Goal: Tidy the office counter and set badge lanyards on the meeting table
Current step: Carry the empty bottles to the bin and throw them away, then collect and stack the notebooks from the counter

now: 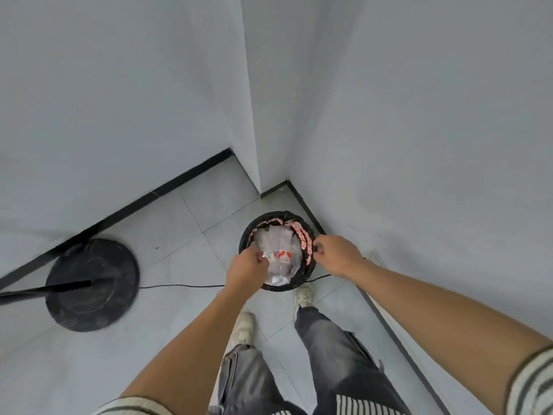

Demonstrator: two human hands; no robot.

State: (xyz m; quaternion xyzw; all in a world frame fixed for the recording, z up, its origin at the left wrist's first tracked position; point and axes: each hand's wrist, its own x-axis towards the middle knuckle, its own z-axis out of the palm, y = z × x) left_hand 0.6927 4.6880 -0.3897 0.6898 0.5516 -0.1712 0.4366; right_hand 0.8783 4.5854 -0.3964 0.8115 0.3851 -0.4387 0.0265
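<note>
Standing in a room corner, we looked straight down at a round black bin on the grey tiled floor. The bin sat close to the right wall, just below a jutting wall corner. It was lined with a bag that had a red-and-white edge and was packed with crumpled clear plastic bottles, one showing a red-and-white label.

Our left hand was over the near-left rim, fingers curled shut on the bag edge or a bottle; couldn't tell which. Our right hand was at the right rim, fingers pinched shut on the black rim or the liner there; blur hid the exact contact.

A thin black cable ran across the floor from the left and passed behind the bin. Far left stood a round black stand base with a dark pole leaning out of frame. Black skirting lined the walls.

Near the bottom were our grey trousers, pale shoes just short of the bin, and striped sleeves.

No lanyards, counter or meeting table were in sight, so we couldn't place them.
</note>
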